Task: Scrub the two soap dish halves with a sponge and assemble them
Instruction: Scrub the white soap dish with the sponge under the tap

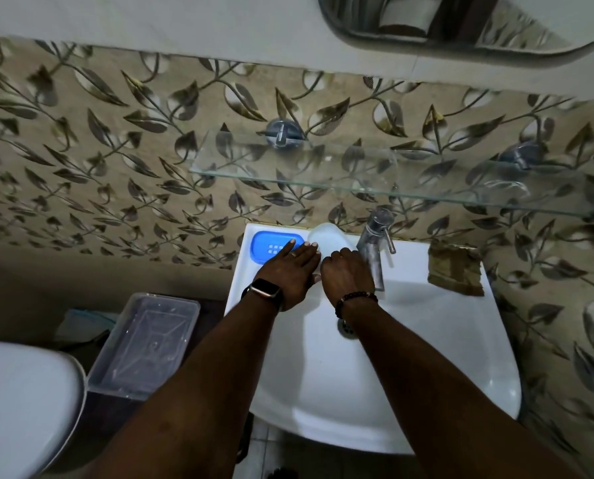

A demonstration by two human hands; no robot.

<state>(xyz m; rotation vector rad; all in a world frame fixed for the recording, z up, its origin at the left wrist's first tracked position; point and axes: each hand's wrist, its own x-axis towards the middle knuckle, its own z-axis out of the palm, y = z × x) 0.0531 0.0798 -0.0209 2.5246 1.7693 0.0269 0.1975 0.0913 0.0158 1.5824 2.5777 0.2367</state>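
Clear tub (143,344): at the lower left of the frame we saw an empty-looking plastic tub beside the sink, untouched and seemingly no part of the job.
Blue half (269,247): it lay on the sink's back ledge, left of centre, slotted face up; we could not tell whether it was wet or scrubbed.
Left hand (288,271): our fingers lay flat and spread over the blue half's right edge; the grip was open, closed on nothing.
White half (326,236): the pale translucent piece sat just right of the blue one, near the tap, still a separate piece, so we judged assembly not yet done.
Right hand (347,271): it lay knuckles up against the near edge of the white half; with the fingers curled out of sight we could not tell whether the grip had closed on it.
Sink (427,375): the basin looked dry and bare, with no water running from the tap (375,243).
Brown block (456,269): on the right ledge sat a worn brown thing, perhaps the sponge; we could not be sure.
Progress: we judged the task at or near its beginning, with scrubbing and joining both still ahead.
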